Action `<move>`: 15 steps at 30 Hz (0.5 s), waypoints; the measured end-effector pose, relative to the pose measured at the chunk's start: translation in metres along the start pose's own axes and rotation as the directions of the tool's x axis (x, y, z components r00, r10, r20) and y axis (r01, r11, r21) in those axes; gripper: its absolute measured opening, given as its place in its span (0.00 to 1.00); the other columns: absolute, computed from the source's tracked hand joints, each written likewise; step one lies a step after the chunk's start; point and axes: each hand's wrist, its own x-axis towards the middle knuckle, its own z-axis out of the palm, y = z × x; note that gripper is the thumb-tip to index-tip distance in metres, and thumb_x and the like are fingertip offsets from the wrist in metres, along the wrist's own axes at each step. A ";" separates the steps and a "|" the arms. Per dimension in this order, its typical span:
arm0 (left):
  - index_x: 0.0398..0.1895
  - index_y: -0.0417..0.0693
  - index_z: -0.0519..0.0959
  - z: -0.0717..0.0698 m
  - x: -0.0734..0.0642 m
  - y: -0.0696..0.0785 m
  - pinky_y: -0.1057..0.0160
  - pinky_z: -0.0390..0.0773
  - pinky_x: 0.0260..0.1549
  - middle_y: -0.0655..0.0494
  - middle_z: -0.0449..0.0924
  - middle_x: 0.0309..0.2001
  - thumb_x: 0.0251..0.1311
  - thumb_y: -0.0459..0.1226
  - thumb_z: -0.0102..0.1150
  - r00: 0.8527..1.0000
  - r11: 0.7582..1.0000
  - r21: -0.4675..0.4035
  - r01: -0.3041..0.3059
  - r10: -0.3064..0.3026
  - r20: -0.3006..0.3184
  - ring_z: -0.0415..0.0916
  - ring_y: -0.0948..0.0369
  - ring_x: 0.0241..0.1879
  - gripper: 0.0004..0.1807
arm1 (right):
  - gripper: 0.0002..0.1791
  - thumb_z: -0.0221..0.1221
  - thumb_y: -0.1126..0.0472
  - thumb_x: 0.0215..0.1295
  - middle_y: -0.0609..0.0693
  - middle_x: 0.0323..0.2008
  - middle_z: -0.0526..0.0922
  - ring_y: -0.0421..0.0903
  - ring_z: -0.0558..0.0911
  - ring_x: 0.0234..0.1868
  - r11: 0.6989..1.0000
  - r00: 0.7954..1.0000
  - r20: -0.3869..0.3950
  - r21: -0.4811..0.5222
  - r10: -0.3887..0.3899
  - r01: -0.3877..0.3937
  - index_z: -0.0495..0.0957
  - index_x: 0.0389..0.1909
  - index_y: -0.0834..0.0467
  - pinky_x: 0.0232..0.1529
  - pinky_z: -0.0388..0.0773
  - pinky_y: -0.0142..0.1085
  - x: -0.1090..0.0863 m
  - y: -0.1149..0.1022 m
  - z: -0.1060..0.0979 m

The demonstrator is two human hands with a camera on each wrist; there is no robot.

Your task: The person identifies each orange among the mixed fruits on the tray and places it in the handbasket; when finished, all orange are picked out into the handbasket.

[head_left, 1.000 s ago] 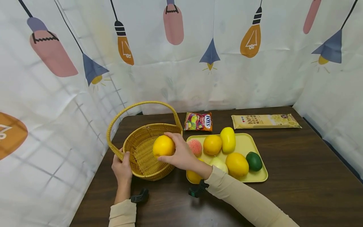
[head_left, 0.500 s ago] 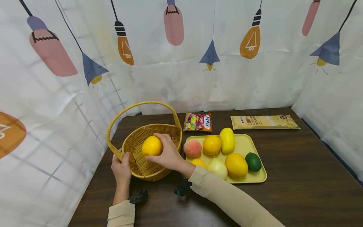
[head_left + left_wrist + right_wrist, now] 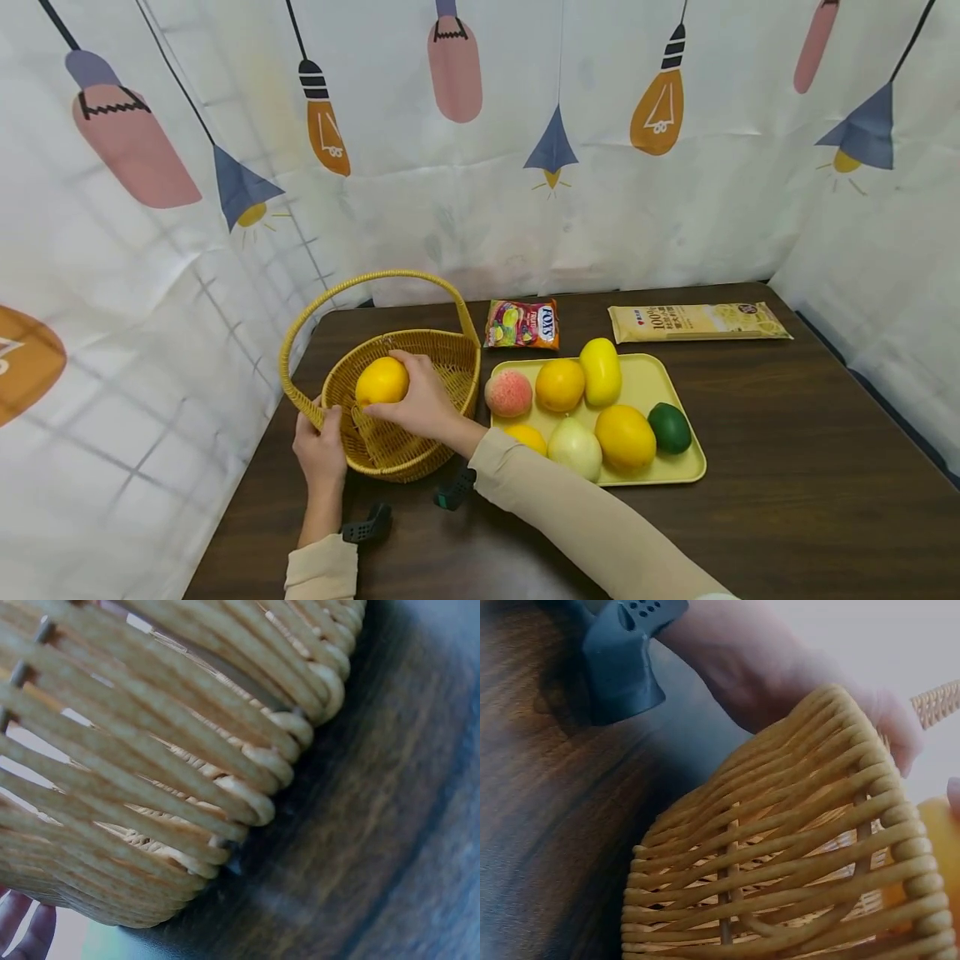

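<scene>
In the head view my right hand [image 3: 423, 400] holds an orange [image 3: 382, 381] between thumb and fingers, within the mouth of the wicker basket [image 3: 442, 454]. My left hand [image 3: 321, 450] grips the basket's left rim beside the foot of its tall handle [image 3: 390, 273]. The left wrist view is filled by the woven basket side [image 3: 150, 750], with a few fingertips [image 3: 34, 934] at the lower left corner. In the right wrist view, the orange [image 3: 939, 847] is partly hidden behind the basket wall [image 3: 795, 847], with the left hand [image 3: 892, 727] beyond.
Right of the basket, a yellow tray [image 3: 686, 475] bears a peach [image 3: 509, 393], another orange [image 3: 560, 385], a pale round fruit [image 3: 575, 448], a green fruit [image 3: 670, 427] and several yellow fruits. Behind lie a candy bag [image 3: 522, 324] and a long noodle-like packet [image 3: 697, 322].
My right hand has carried the orange leftward across the basket's mouth, toward its left side. The forearm uncovers more of the tray. My left hand keeps its grip on the rim.
</scene>
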 end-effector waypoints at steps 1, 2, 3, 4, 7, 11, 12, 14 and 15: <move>0.60 0.44 0.76 -0.001 -0.001 0.000 0.73 0.67 0.30 0.60 0.72 0.39 0.70 0.45 0.51 1.000 1.000 -0.003 0.004 -0.004 0.003 0.69 0.65 0.33 0.21 | 0.49 0.73 0.45 0.49 0.52 0.60 0.67 0.43 0.75 0.48 1.000 1.000 0.003 0.003 -0.005 0.005 0.62 0.71 0.49 0.43 0.76 0.34 0.001 0.000 0.002; 0.60 0.45 0.76 -0.001 -0.001 0.000 0.73 0.68 0.31 0.60 0.72 0.41 0.70 0.45 0.50 1.000 1.000 -0.004 0.005 -0.005 0.005 0.69 0.65 0.35 0.21 | 0.49 0.73 0.45 0.50 0.52 0.61 0.67 0.43 0.75 0.48 1.000 1.000 0.007 0.005 -0.008 0.008 0.62 0.72 0.49 0.44 0.76 0.34 0.003 0.000 0.003; 0.60 0.45 0.76 -0.002 -0.002 0.000 0.74 0.68 0.32 0.60 0.73 0.42 0.70 0.45 0.50 1.000 1.000 -0.007 0.004 -0.004 0.008 0.70 0.65 0.36 0.21 | 0.49 0.73 0.45 0.50 0.52 0.61 0.67 0.43 0.75 0.48 1.000 1.000 0.009 0.004 -0.007 0.007 0.62 0.72 0.49 0.44 0.76 0.34 0.004 -0.001 0.005; 0.60 0.45 0.76 -0.002 -0.002 0.000 0.74 0.68 0.32 0.60 0.73 0.43 0.70 0.45 0.50 1.000 1.000 -0.012 0.005 -0.005 0.011 0.70 0.65 0.37 0.21 | 0.49 0.73 0.45 0.50 0.52 0.61 0.67 0.43 0.75 0.48 1.000 1.000 0.014 0.000 -0.007 0.007 0.62 0.72 0.49 0.44 0.76 0.35 0.005 -0.001 0.006; 0.60 0.45 0.76 -0.002 -0.002 0.000 0.72 0.68 0.34 0.60 0.73 0.44 0.70 0.45 0.50 1.000 1.000 -0.019 0.007 -0.007 0.013 0.70 0.64 0.38 0.21 | 0.49 0.73 0.44 0.50 0.52 0.59 0.68 0.42 0.75 0.47 1.000 0.999 0.049 -0.026 0.007 -0.006 0.62 0.72 0.50 0.44 0.76 0.34 0.011 0.000 0.008; 0.59 0.43 0.77 -0.001 0.000 0.001 0.70 0.68 0.33 0.59 0.73 0.43 0.70 0.45 0.51 1.000 1.000 -0.021 0.007 -0.007 0.013 0.69 0.63 0.37 0.21 | 0.50 0.73 0.43 0.49 0.52 0.57 0.69 0.41 0.74 0.45 0.998 0.995 0.095 -0.056 0.043 -0.038 0.61 0.72 0.51 0.42 0.75 0.34 0.017 0.002 0.012; 0.58 0.43 0.77 -0.001 0.000 0.001 0.71 0.68 0.32 0.58 0.73 0.43 0.69 0.45 0.51 1.000 1.000 -0.021 0.006 -0.006 0.012 0.69 0.63 0.37 0.21 | 0.50 0.73 0.43 0.49 0.52 0.56 0.69 0.42 0.74 0.45 0.997 0.994 0.100 -0.064 0.053 -0.047 0.61 0.72 0.51 0.42 0.75 0.34 0.018 0.003 0.013; 0.58 0.42 0.77 -0.001 0.000 0.002 0.73 0.68 0.30 0.56 0.74 0.41 0.69 0.44 0.51 1.000 1.000 -0.017 0.004 -0.004 0.006 0.69 0.63 0.35 0.21 | 0.50 0.73 0.43 0.49 0.52 0.57 0.68 0.42 0.74 0.46 0.995 0.993 0.106 -0.082 0.058 -0.049 0.61 0.72 0.51 0.42 0.75 0.34 0.019 0.004 0.015; 0.58 0.42 0.77 -0.001 0.000 0.002 0.74 0.68 0.30 0.55 0.74 0.42 0.69 0.44 0.51 1.000 1.000 -0.015 0.002 -0.002 0.001 0.69 0.63 0.35 0.20 | 0.50 0.73 0.43 0.49 0.52 0.57 0.69 0.43 0.74 0.46 0.994 0.993 0.107 -0.096 0.058 -0.048 0.62 0.72 0.51 0.43 0.75 0.35 0.019 0.004 0.016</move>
